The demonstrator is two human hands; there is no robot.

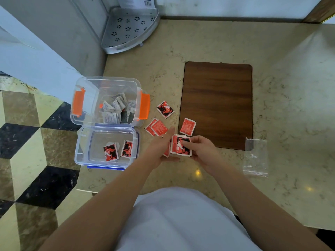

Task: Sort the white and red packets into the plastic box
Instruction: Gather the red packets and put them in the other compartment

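Observation:
Two clear plastic boxes stand at the counter's left edge. The far box [107, 81], with orange clips, holds several white packets [112, 110]. The near box [81, 142], with blue trim, holds two red packets [111, 152]. More red packets lie loose on the counter: one [165, 109] by the orange clip, two overlapping [156, 127], one [187, 127] on the brown board's edge. My right hand [201, 148] pinches a small stack of red packets [181, 144]. My left hand [159, 147] is flat, fingers extended, touching the stack's left side.
A brown wooden board [217, 102] lies flat on the marble counter [281, 87]. An empty clear plastic bag [255, 157] lies to the right of my hands. A grey perforated corner shelf [128, 28] stands at the back. The counter's edge drops to a tiled floor at left.

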